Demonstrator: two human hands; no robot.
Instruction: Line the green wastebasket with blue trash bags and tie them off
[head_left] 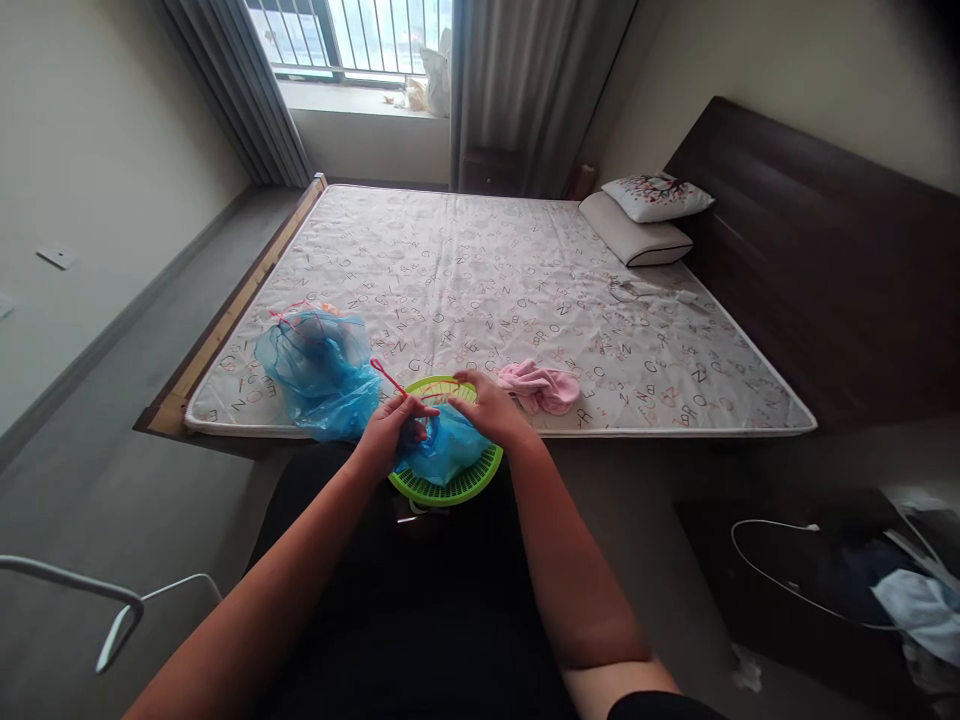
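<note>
A lime-green plastic basket [466,490] rests at my lap by the mattress edge, with a blue plastic bag [448,450] inside it. My left hand [391,435] is closed on the gathered top of this bag, at the basket's left side. A red drawstring [388,377] sticks up in a loop from the left fingers, and a thin red strand runs toward the right. Over the basket's far right rim, my right hand [489,408] has its fingers curved and the thumb apart from them. Whether it touches the strand is unclear.
Left on the mattress [420,260] lies a larger blue bag [322,370] with red strings. A pink cloth [540,386] lies to the right. Pillows [637,230] sit by the dark headboard [810,220]. A white cable [750,570] and a metal frame [67,575] are lower down.
</note>
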